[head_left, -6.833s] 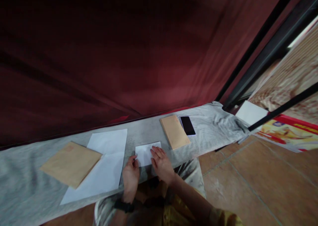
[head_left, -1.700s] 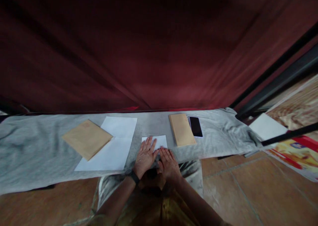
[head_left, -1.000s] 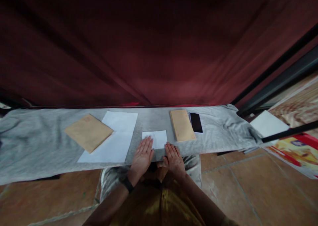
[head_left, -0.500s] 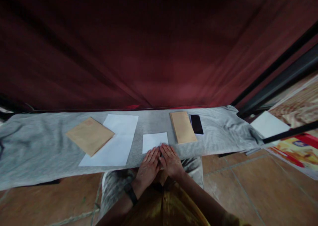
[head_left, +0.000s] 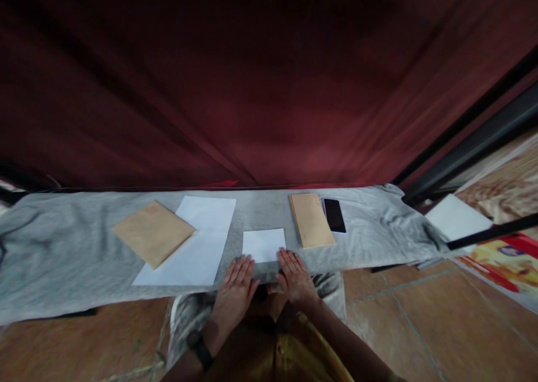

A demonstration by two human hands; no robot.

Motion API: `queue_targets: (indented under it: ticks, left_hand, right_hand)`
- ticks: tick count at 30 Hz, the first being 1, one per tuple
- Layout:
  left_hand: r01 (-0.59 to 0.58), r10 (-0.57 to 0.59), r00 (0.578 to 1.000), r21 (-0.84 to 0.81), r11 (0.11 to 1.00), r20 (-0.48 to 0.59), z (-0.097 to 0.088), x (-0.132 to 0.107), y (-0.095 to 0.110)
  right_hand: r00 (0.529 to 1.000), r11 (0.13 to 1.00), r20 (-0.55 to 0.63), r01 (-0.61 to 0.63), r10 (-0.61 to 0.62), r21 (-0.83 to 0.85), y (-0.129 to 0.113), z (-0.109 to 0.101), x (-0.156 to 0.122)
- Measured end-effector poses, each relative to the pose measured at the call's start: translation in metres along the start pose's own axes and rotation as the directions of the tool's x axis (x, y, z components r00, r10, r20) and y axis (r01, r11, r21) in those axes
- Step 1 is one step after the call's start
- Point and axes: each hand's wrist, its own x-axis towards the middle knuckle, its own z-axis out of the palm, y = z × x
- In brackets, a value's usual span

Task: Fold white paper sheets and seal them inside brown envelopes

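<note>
A small white folded paper [head_left: 264,244] lies flat on the grey cloth in front of me. My left hand [head_left: 239,284] rests palm down at its lower left corner, fingers stretched out, a dark watch on the wrist. At the lower right corner my right hand [head_left: 295,276] lies flat too, its fingertips on the paper's edge. Neither hand grips anything. To the left, a brown envelope [head_left: 153,231] overlaps a large creased white sheet [head_left: 202,259]. On the right is a stack of brown envelopes [head_left: 311,220], with a dark-screened phone [head_left: 334,215] beside it.
The grey cloth [head_left: 370,231] covers a long narrow surface. Behind it hangs a dark red curtain [head_left: 269,119]. Dark metal bars [head_left: 471,124] slant down at the right, near a white sheet [head_left: 458,217] and a red and yellow printed package [head_left: 513,261]. Tiled floor [head_left: 403,315] shows below.
My hands have moved apart from the middle of the small paper's lower edge, the left one leftward and the right one slightly rightward, toward its corners. The view has shifted slightly.
</note>
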Motion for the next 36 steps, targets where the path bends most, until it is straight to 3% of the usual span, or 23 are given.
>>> queue_targets:
  ticks: [4, 8, 13, 20, 26, 36]
  left_hand:
    - [0.029, -0.030, 1.000, -0.037, 0.999, -0.007, 0.005, 0.034, 0.007]
    - [0.064, -0.064, 0.998, -0.021, 0.998, 0.023, 0.021, 0.059, 0.007]
    - [0.084, -0.085, 0.996, 0.021, 0.996, 0.041, 0.035, 0.059, 0.000]
    - [0.076, -0.078, 0.996, 0.053, 0.996, 0.035, 0.035, 0.063, -0.001]
    - [0.097, -0.097, 0.995, 0.029, 0.995, -0.011, 0.037, 0.075, -0.001]
    - [0.094, -0.094, 0.996, 0.048, 0.994, -0.003, 0.041, 0.074, -0.002]
  right_hand:
    - [1.000, 1.000, -0.001, -0.002, 0.002, 0.004, 0.000, 0.001, 0.000]
    - [0.999, 0.999, -0.029, -0.032, 0.033, 0.022, -0.001, 0.002, 0.002]
    - [0.993, 0.994, -0.063, -0.094, 0.097, 0.056, -0.003, 0.005, 0.023]
    - [0.970, 0.974, -0.086, -0.226, 0.226, 0.004, -0.003, 0.024, 0.059]
    - [0.957, 0.964, -0.130, -0.265, 0.258, -0.034, -0.002, 0.036, 0.058]
    - [0.955, 0.956, -0.105, -0.285, 0.278, -0.064, -0.003, 0.033, 0.059]
